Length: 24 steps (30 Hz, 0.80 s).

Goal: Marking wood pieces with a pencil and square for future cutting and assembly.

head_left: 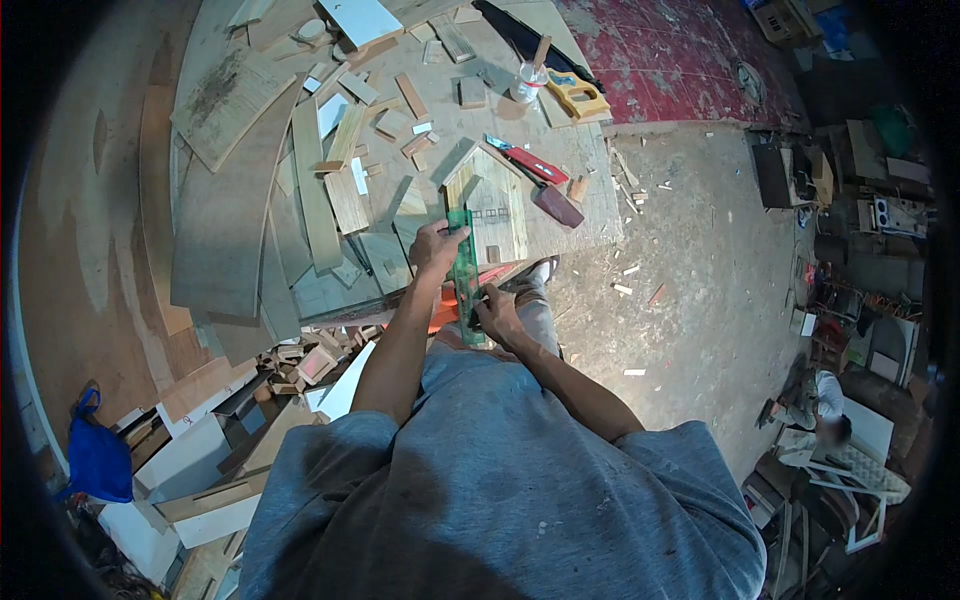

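At far left a blue bag (100, 455) sits beside a heap of boards and offcuts, its strap looped upward. Next comes the table (595, 230), its left part crowded with a broad, dull-brown board (225, 240), narrower slats and many small wooden blocks.

Then our two hands. Our left hand (437, 248) is at the near edge of the table, thumb laid over the upper part of a green ruler (466, 275), the other fingers bent at its left side — they are closed on it, with little gap between. The ruler runs from the table toward our grey-blue shirt (520, 470), its upper end over the left side of a wooden piece with a peaked top (490, 190), its lower end past the table's edge. Lower down and to the right, our right hand (498, 315) grips the ruler's right edge near that lower end, fingers curled in and thumb against it; how the hidden fingertips sit beneath, we cannot tell.

Right of the ruler, the peaked piece lies flat on the table. Beyond it stand a white cup (526, 88) with a wooden stick in it, a red-handled cutter (537, 163), a brown block (558, 207) touching or nearly touching the cutter, and a saw with a yellow handle (577, 97). Further right is the scrap-strewn floor (690, 220) — and, at far right, another person (828, 393) among stacked goods.
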Motion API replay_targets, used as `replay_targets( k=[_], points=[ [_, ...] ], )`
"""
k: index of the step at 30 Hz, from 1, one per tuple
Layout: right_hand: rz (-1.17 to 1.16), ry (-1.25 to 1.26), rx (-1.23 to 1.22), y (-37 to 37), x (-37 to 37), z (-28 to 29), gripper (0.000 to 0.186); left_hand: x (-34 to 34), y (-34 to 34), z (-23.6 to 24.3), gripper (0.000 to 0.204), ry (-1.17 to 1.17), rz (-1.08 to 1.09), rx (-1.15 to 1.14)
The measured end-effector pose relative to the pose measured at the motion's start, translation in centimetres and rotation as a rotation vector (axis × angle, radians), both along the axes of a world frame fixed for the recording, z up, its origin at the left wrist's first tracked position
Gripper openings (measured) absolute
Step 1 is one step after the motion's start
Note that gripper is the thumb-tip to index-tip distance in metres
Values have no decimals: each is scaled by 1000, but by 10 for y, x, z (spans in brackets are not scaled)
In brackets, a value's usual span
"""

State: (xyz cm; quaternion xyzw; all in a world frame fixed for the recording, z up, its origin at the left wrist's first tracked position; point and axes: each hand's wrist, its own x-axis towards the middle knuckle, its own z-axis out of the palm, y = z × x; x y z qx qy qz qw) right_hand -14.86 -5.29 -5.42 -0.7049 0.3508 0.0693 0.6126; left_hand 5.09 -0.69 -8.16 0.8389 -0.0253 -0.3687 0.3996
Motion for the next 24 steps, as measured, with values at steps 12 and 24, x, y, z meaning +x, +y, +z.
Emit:
replay_targets(
  k=[12,24],
  points=[
    [94,-49,-460,-38,-8,19,25,-5,2,-11,31,-115,79,-17],
    [471,8,-1155,-217,113,10,13,-1,-4,17,38,-31,-17,128]
  ],
)
